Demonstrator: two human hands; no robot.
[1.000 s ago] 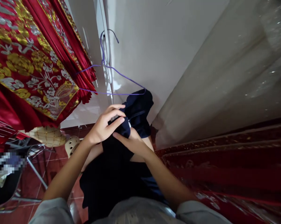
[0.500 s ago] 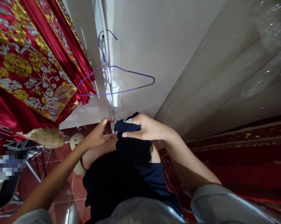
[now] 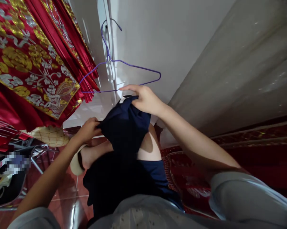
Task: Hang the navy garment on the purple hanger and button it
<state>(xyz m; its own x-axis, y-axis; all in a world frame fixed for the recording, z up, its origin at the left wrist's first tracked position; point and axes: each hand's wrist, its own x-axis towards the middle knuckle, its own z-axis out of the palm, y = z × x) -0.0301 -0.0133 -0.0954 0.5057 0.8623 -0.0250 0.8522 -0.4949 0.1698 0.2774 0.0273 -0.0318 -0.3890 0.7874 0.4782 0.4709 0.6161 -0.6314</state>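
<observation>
A dark navy garment [image 3: 126, 124] with a small white label near its top is spread between my hands, its lower part falling over black cloth on my lap. My left hand [image 3: 89, 128] pinches its left edge, fingers closed. My right hand [image 3: 145, 100] holds the top edge near the label between thumb and fingers, with the index finger stretched left beside the bottom bar of a purple wire hanger [image 3: 136, 66]. Whether that finger touches the bar I cannot tell. The hanger hangs just above the garment with nothing on it.
Red cloths with gold and silver embroidery [image 3: 38, 63] hang at the left. A chair [image 3: 17, 197] with items on it stands at lower left on a red tiled floor [image 3: 64, 213]. A pale wrapped surface [image 3: 224, 86] and red patterned fabric [image 3: 229, 178] lie to the right.
The bunched garment has been lifted and opened out. My right hand moved up towards the hanger; my left hand moved left and now grips the garment's edge.
</observation>
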